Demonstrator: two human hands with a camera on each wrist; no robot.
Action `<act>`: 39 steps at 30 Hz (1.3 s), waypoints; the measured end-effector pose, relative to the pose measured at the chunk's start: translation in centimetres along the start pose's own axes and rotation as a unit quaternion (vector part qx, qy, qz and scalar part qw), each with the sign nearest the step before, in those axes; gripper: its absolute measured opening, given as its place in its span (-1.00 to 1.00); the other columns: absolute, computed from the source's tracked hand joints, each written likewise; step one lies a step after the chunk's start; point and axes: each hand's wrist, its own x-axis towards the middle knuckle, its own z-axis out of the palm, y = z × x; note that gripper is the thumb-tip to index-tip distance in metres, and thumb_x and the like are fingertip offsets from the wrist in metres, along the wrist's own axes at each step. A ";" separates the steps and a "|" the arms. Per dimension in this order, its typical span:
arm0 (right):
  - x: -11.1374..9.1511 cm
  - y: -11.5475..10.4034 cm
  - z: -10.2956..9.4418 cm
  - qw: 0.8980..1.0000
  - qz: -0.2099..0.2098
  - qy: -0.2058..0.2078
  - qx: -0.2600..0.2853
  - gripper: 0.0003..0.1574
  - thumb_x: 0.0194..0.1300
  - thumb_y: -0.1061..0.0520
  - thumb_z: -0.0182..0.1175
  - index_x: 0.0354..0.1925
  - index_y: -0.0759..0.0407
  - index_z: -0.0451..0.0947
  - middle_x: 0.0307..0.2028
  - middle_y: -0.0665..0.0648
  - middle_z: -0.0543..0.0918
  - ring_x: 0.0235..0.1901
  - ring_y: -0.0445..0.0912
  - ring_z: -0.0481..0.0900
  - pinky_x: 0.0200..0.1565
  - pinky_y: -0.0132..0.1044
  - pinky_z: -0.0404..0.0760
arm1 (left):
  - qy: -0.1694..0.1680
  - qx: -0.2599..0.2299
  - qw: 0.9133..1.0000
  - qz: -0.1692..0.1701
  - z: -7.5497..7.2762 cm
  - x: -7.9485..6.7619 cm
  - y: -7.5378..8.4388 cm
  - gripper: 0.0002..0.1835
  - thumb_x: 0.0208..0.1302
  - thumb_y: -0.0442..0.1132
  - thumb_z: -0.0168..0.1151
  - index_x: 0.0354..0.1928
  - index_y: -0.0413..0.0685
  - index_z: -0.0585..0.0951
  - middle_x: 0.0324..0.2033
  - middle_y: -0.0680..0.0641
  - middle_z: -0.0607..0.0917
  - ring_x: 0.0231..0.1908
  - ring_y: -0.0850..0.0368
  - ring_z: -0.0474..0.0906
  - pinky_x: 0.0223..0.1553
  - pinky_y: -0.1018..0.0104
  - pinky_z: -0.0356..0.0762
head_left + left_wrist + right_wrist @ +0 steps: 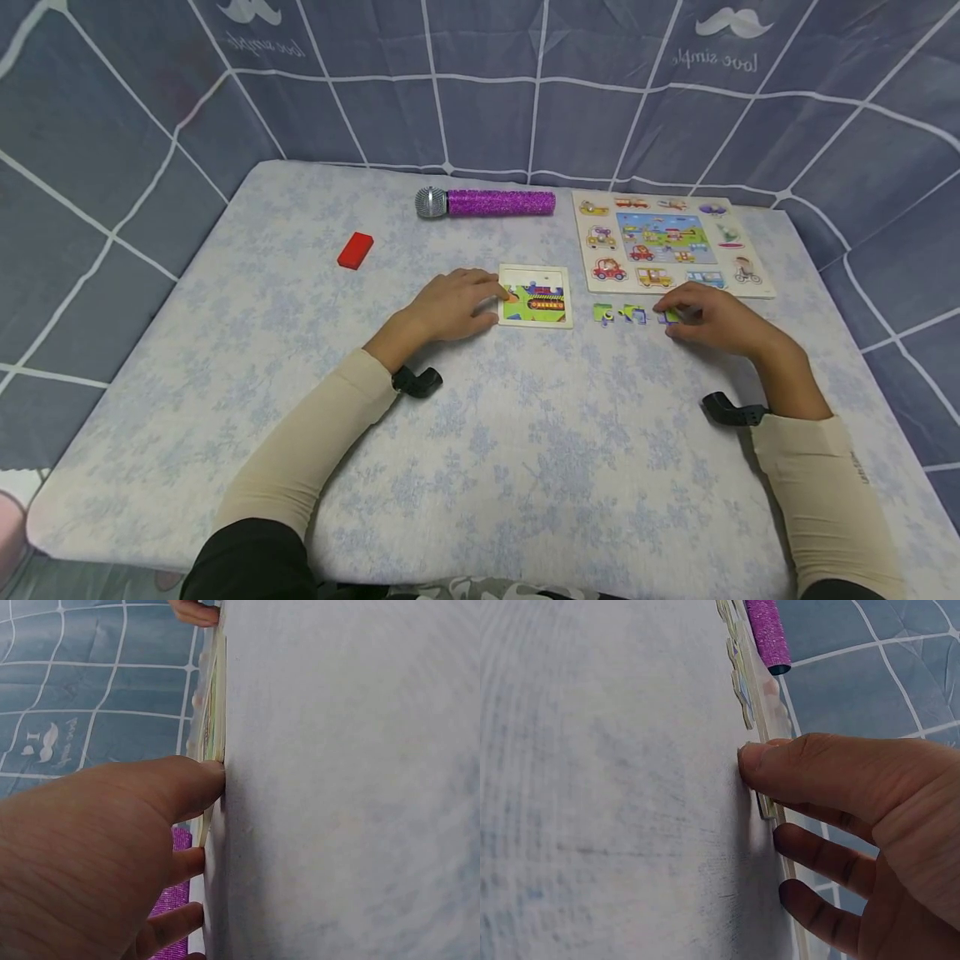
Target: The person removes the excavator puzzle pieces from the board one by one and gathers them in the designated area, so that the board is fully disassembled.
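Observation:
My left hand (pixel 457 304) lies at the left side of a small framed jigsaw puzzle (pixel 569 300), its fingers relaxed. The thumb and index fingertip touch the frame's edge. Inside the frame is a partly filled picture of a tracked vehicle on green. Off to the right, my right hand (pixel 712 317) pinches a puzzle piece (pixel 667 317) flat by the table between thumb and index finger, which hide part of it. Beside that piece lie two loose pieces, a green one (pixel 603 312) and a green-and-blue one (pixel 635 314).
Behind the right hand lies a large board puzzle (pixel 592 221) with vehicle pictures. A purple glittery microphone (pixel 501 202) lies at the back. The red block (pixel 355 250) sits to the left. A blue-grey checked curtain (pixel 487 125) borders the patterned tablecloth (pixel 525 467).

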 end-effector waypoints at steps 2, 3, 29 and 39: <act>0.0 0.0 0.1 1.000 0.003 -0.003 0.002 -0.62 0.26 0.30 0.41 0.05 0.28 0.66 0.03 0.22 0.62 -0.05 0.00 0.48 -0.08 -0.29 0.45 | -0.001 -0.001 1.000 -0.002 0.0 0.0 0.0 -0.53 0.50 0.04 0.12 0.38 0.22 0.51 0.46 -0.08 0.33 0.42 -0.15 0.22 0.24 -0.21 0.32; 0.0 0.0 0.1 1.000 0.005 -0.005 0.003 -0.61 0.26 0.28 0.41 0.06 0.28 0.65 0.03 0.22 0.61 -0.05 0.01 0.48 -0.08 -0.29 0.44 | -0.002 -0.002 1.000 -0.002 0.0 -0.1 0.0 -0.53 0.50 0.04 0.12 0.38 0.22 0.51 0.46 -0.08 0.33 0.43 -0.15 0.21 0.24 -0.22 0.32; 14.5 -10.2 4.7 0.993 -0.083 -0.081 0.007 -0.52 0.43 0.13 0.25 0.23 0.31 0.54 0.15 0.26 0.56 0.17 0.15 0.47 0.19 0.11 0.42 | 0.007 -0.013 1.000 0.017 -0.2 0.3 -0.4 -0.58 0.49 0.02 0.16 0.31 0.15 0.56 0.41 -0.10 0.40 0.37 -0.15 0.30 0.20 -0.19 0.39; 15.8 -12.1 6.6 0.991 -0.043 -0.099 -0.085 -0.59 0.33 0.01 0.38 0.06 0.19 0.66 0.03 0.17 0.57 0.03 0.12 0.43 0.02 0.08 0.45 | 0.002 -0.013 1.000 0.014 -0.3 0.2 -0.3 -0.61 0.47 0.03 0.20 0.23 0.10 0.55 0.39 -0.10 0.42 0.38 -0.13 0.28 0.25 -0.16 0.37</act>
